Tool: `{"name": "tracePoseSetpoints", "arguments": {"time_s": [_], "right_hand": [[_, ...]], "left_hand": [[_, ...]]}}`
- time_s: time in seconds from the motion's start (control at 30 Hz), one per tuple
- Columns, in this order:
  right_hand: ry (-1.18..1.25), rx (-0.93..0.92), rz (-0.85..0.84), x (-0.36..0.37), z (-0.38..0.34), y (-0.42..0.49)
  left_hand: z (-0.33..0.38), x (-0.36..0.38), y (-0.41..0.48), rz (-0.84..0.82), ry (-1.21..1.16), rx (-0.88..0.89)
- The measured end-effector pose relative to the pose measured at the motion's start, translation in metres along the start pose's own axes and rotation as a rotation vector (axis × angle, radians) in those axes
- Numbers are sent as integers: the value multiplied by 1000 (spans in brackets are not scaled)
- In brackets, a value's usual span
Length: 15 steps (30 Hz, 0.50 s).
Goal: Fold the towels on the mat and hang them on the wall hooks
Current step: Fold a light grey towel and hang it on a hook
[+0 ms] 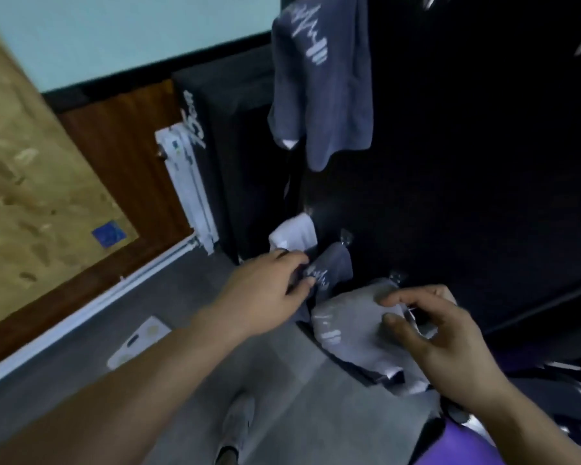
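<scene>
L hand [272, 280]: arm extended fwd toward black wall [467, 146], palm down. Thumb and fingers pinch dark grey towel [332, 268] at its printed edge.

R hand [440, 333]: arm bent, fingers curled. Thumb and forefinger nip top edge of light grey towel [346, 327]; view blurred, grip detail approx. only.

Both held towels hang low against the wall, side by side, touching.

Count, towels: 4.
- No. 1: blue-grey towel [319, 95], high on wall, well apart from the rest.
- No. 2: white towel [294, 234], just above L hand.
- Nos. 3, 4: as held.

Count, clear hooks [346, 237]: 2 visible, one above each held towel.

Count, hands: 2.

One shoe [237, 427] on grey floor [182, 297] below.
</scene>
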State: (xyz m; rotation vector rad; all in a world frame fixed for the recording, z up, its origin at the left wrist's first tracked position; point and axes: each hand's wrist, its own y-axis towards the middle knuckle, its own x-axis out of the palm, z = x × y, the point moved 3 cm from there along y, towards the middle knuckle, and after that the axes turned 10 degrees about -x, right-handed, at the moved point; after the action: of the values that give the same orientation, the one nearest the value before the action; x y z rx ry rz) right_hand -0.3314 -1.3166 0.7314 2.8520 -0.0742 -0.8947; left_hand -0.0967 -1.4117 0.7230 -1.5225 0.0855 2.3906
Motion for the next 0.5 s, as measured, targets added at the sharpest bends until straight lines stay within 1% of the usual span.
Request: {"name": "tracePoseSetpoints", "arguments": {"time_s": [0.1,0.17,0.23,0.3,0.37,0.43,0.5], "right_hand": [[-5,10,-60,-13,-32,38],[-8,-28,-116,-22,-62,63],[20,-67,-122,-31,-90,85],[58,-96,-102,-38,-112,106],[173,-100,-84,-44,-126,123],[277,-107,-82,-49,-135,136],[322,-131,-86,-53,-143,146]], "left_hand": [[25,-36,40,-132,-273,174],[44,-65,59,-312,-507,283],[60,-93,77,-488,-646,375],[70,-118,95,-594,-683,438],[74,-136,113,-684,-666,447],[78,-153,127,-730,-589,457],[82,-169,135,-741,-543,480]]}}
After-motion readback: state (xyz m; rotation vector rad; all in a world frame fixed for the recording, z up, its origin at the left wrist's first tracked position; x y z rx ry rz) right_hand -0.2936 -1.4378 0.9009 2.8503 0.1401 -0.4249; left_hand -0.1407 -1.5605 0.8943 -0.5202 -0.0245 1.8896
